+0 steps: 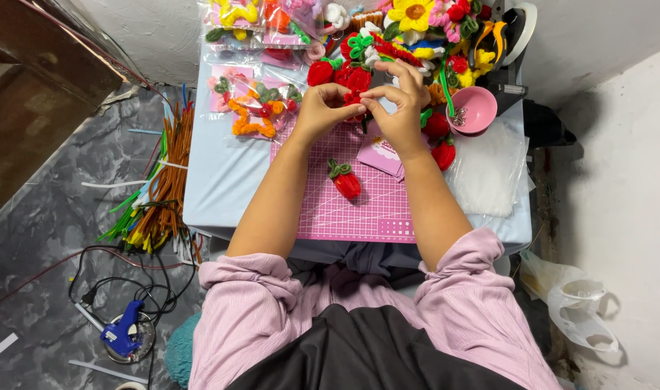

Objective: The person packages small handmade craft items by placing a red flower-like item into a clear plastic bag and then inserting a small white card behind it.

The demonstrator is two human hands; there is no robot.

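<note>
While both hands meet over the far edge of the pink cutting mat (359, 209), the left hand (322, 108) and right hand (398, 108) pinch a small red pipe-cleaner piece (353, 96); it looks light, fuzzy and bendable, best held by its ends.

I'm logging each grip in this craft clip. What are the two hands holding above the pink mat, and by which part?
Left hand and right hand pinch a small red fuzzy pipe-cleaner piece between their fingertips; the fingers hide the exact part gripped.

The small red piece (355, 97) pinched between both hands is mostly hidden by fingers (344, 92)
</note>
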